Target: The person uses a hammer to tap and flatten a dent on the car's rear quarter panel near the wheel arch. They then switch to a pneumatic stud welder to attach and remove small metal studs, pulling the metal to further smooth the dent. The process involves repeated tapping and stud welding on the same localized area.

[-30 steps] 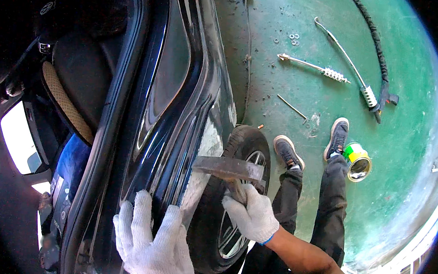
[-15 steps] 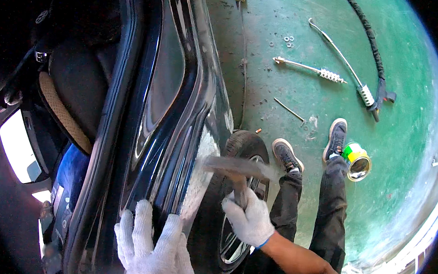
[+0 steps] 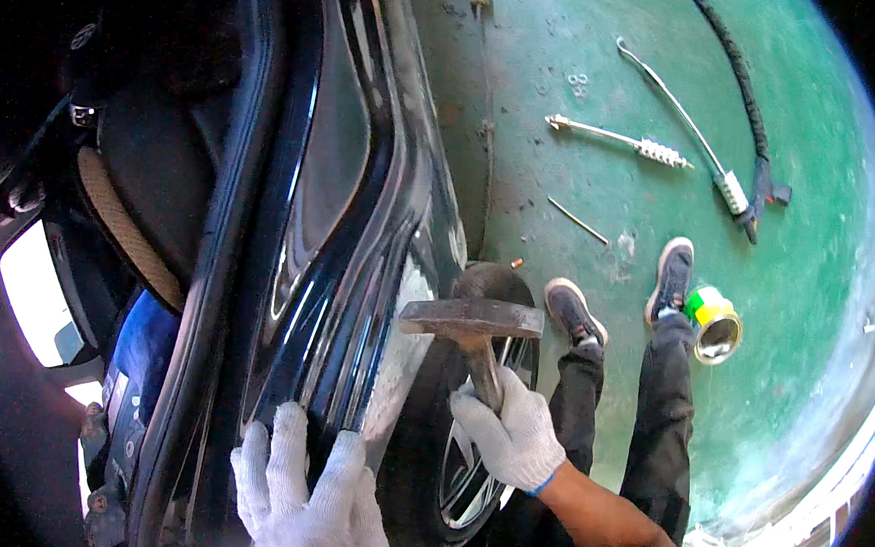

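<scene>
Hammer (image 3: 472, 320) head was above the wheel (image 3: 422, 443)'s upper part, sharply outlined; half a second earlier it was motion-blurred. Can (image 3: 712, 315), right of wheel: green-and-yellow label, lettering illegible. Right hand (image 3: 513, 437) gripped the handle. Left hand (image 3: 315, 502), fingers spread, gripping nothing, lay on dark bodywork (image 3: 338, 343) left of wheel.

One left hand (image 3: 313, 507) and one right hand (image 3: 511, 433) make two gloved hands. There is one hammer (image 3: 475, 319), one car (image 3: 389, 250) with one wheel (image 3: 424, 453) in view, two trouser legs (image 3: 661, 418), two shoes (image 3: 672, 278) and one can (image 3: 716, 333). One hooked rod (image 3: 733, 193), one straight rod (image 3: 660, 153) and one short thin rod (image 3: 578, 220) make three rods. There is one black hose (image 3: 743, 77), one cord (image 3: 488, 166) and one orange stub (image 3: 517, 263); the small rings (image 3: 574, 78) number several, too faint to count.
</scene>
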{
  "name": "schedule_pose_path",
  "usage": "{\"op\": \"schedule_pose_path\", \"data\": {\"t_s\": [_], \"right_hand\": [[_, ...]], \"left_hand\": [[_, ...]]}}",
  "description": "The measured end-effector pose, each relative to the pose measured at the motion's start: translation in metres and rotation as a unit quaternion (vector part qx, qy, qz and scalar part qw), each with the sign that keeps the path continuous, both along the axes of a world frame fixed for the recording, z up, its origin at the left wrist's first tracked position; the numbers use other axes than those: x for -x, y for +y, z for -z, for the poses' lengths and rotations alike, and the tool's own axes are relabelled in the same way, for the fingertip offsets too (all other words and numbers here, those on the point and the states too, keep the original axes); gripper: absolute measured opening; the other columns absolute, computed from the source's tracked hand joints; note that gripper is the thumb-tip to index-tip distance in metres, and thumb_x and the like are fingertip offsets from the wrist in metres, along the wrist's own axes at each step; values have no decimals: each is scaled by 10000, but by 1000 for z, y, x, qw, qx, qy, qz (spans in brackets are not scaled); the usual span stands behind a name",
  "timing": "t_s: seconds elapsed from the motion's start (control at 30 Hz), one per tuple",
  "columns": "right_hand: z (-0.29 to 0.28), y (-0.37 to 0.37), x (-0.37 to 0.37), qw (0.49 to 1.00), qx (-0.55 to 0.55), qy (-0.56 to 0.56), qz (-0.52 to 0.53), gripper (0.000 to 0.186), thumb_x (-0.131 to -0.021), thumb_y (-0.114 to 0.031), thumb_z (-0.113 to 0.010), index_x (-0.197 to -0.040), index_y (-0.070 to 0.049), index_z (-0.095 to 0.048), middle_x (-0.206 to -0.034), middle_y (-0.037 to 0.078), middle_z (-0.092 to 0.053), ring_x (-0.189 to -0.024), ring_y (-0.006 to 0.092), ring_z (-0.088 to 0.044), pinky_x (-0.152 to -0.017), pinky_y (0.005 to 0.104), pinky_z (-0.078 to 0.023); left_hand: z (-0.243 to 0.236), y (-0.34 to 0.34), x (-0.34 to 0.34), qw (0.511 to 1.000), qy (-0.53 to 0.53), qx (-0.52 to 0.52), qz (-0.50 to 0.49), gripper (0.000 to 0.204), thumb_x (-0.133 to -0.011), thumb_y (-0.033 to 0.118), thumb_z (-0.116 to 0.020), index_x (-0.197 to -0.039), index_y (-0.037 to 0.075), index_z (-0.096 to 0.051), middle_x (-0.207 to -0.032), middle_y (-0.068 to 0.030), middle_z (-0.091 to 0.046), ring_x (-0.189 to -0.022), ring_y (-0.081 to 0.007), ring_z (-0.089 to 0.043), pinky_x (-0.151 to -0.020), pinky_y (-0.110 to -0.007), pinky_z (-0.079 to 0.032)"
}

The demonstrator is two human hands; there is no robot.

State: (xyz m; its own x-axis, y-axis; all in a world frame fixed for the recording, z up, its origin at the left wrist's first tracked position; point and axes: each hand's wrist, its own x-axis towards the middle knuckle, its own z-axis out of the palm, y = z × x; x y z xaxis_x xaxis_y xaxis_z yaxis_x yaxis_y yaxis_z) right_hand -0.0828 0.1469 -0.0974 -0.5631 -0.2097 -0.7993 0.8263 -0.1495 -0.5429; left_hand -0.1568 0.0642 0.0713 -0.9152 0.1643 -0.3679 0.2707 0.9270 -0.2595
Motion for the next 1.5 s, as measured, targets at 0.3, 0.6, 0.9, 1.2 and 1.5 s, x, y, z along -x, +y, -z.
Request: {"op": "schedule_pose_path", "data": {"t_s": [0.3, 0.6, 0.9, 1.2, 1.5], "right_hand": [[-8, 27, -9, 929, 53, -47, 363, 151, -914, -164, -573, -955, -21, -592, -753, 43, -621, -639, 137, -578, -591, 309, -481], [-5, 19, 14, 998, -1, -12, 64, 361, -896, -295, -673, -1070, 11, -592, -863, 203, -679, -849, 317, -699, -771, 383, -521], [13, -14, 4, 999, 10, 6, 46, 404, -905, -377, -662, -1018, 5, -594, -820, 221, -662, -864, 407, -668, -753, 443, -514], [0, 16, -3, 969, 71, -40, 233, 97, -921, -134, -570, -945, -42, -588, -636, 23, -560, -532, 96, -523, -497, 252, -426], [4, 9, -8, 998, 51, -25, 2, 385, -908, -326, -643, -1026, 32, -566, -872, 261, -644, -882, 402, -675, -769, 428, -512]], "left_hand": [[-1, -1, -2, 1000, 0, 2, -3, 239, -811, 104, -692, -1047, 117, -732, -1207, -209, -632, -1072, -474, -576, -941, -515, -475], [3, -2, -1, 1000, 9, -16, 5, 232, -806, 100, -696, -1034, 116, -731, -1189, -205, -636, -1063, -468, -577, -927, -517, -480], [-1, 2, -1, 1000, 1, -3, 6, 252, -794, 97, -702, -1043, 129, -730, -1205, -191, -635, -1072, -465, -577, -923, -513, -485], [1, -2, -2, 1000, 0, -3, 8, 225, -827, 127, -683, -1048, 120, -728, -1208, -202, -631, -1077, -462, -577, -927, -511, -481], [2, -2, -2, 1000, 1, -6, 15, 230, -822, 130, -688, -1048, 116, -727, -1202, -192, -633, -1067, -463, -577, -917, -512, -481]]}}
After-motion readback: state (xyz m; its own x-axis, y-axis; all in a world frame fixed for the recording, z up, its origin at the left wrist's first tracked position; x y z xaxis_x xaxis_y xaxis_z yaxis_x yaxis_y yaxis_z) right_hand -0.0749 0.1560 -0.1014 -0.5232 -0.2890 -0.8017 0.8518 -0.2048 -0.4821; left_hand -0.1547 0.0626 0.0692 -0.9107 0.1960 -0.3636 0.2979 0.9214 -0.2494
